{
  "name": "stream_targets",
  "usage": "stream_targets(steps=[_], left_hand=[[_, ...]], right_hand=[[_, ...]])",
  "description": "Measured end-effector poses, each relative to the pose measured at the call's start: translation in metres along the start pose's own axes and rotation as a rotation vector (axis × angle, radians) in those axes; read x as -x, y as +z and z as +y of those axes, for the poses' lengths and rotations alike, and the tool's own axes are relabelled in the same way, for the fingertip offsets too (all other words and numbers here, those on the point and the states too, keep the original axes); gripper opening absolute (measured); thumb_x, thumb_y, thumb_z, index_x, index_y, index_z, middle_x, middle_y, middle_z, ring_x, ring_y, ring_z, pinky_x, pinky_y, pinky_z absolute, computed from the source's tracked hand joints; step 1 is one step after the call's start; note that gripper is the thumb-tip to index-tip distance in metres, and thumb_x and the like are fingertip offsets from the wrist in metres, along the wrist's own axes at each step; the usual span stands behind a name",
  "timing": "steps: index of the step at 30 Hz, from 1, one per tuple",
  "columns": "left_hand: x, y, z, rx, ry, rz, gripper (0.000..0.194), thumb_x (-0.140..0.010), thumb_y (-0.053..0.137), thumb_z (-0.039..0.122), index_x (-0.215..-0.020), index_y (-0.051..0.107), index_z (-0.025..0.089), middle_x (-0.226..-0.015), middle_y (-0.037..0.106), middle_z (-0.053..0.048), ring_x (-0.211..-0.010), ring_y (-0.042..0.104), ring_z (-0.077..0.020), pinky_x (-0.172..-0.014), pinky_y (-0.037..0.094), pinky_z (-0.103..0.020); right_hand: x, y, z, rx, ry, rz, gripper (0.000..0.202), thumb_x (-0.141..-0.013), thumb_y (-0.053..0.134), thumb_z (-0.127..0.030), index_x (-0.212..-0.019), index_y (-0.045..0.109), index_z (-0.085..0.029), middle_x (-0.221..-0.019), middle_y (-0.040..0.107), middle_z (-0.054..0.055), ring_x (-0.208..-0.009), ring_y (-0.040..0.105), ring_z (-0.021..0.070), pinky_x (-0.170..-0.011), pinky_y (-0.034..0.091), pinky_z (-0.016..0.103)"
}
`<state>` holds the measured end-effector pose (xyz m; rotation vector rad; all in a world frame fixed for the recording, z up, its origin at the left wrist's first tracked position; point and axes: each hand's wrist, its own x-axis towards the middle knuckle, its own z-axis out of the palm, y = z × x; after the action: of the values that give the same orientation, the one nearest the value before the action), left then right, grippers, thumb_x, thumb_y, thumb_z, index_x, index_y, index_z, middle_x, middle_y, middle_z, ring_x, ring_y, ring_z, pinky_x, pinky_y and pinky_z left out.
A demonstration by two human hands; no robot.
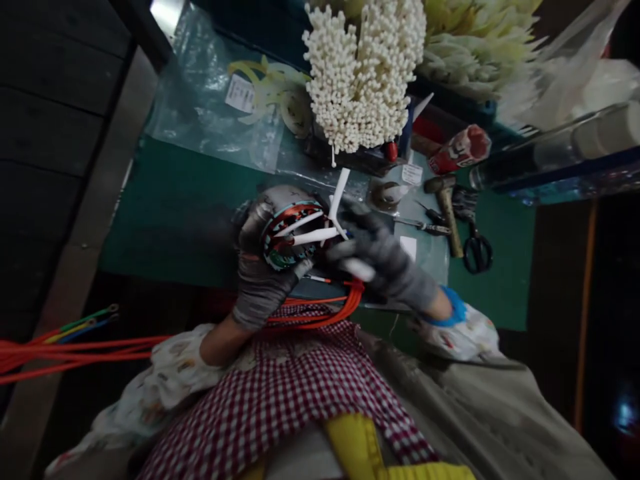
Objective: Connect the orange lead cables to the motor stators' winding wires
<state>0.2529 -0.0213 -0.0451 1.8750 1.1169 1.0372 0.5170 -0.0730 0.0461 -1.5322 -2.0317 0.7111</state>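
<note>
A motor stator (290, 207) with copper windings is tilted at the bench's near edge. My left hand (257, 273), in a grey glove, is wrapped round its near left side, thumb at the rim. White insulating sleeves (315, 235) stick out of the windings toward the right. At their ends is my right hand (385, 260), also gloved, its fingers closed round the white-sleeved wires; motion blurs the fingertips. Red-orange cables (350, 307) loop below the stator, across my checked apron (280, 393).
Behind the stator stands a bundle of thin white sleeves (360, 87). Plastic bags (200, 100) cover the back left. On the right lie a hammer (450, 213), scissors (477, 252) and a red can (460, 150). Lugged cables (90, 323) hang at the left.
</note>
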Motion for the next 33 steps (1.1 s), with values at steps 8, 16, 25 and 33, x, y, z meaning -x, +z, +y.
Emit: stream_targets(steps=[8, 16, 25, 33], left_hand=[[0.001, 0.011, 0.015, -0.036, 0.009, 0.089, 0.113, -0.084, 0.093, 0.021, -0.174, 0.029, 0.046, -0.175, 0.046, -0.008, -0.168, 0.046, -0.0383, -0.139, 0.048, -0.063], [-0.003, 0.007, 0.037, -0.114, 0.015, 0.085, 0.105, -0.089, 0.086, 0.013, -0.173, 0.032, 0.048, -0.182, 0.037, -0.005, -0.174, 0.037, -0.0369, -0.143, 0.043, -0.062], [-0.002, 0.007, 0.039, -0.209, 0.044, 0.065, 0.095, -0.096, 0.084, 0.026, -0.172, 0.031, 0.051, -0.173, 0.051, -0.005, -0.171, 0.042, -0.0346, -0.141, 0.048, -0.061], [0.000, 0.009, 0.038, -0.259, 0.039, 0.060, 0.103, -0.093, 0.086, 0.029, -0.172, 0.026, 0.055, -0.183, 0.039, -0.002, -0.168, 0.046, -0.0349, -0.140, 0.047, -0.066]], right_hand=[[0.100, -0.052, 0.116, 0.798, 0.510, 0.099, 0.035, -0.107, 0.057, -0.027, -0.128, 0.083, -0.016, -0.132, 0.082, 0.026, -0.128, 0.076, 0.0465, -0.111, 0.060, 0.065], [0.096, -0.056, 0.019, 0.339, -0.015, 0.001, 0.046, -0.108, 0.061, -0.019, -0.151, 0.072, -0.032, -0.119, 0.087, 0.010, -0.097, 0.086, 0.0300, -0.076, 0.072, 0.040], [0.020, -0.025, -0.022, 0.339, -0.057, -0.173, 0.040, -0.114, 0.056, -0.031, -0.144, 0.081, -0.023, -0.123, 0.089, 0.013, -0.088, 0.087, 0.0280, -0.070, 0.071, 0.034], [0.000, -0.033, -0.033, 0.211, -0.030, -0.338, 0.031, -0.109, 0.060, -0.022, -0.121, 0.088, -0.025, -0.085, 0.087, 0.005, -0.063, 0.077, 0.0229, -0.056, 0.063, 0.032]])
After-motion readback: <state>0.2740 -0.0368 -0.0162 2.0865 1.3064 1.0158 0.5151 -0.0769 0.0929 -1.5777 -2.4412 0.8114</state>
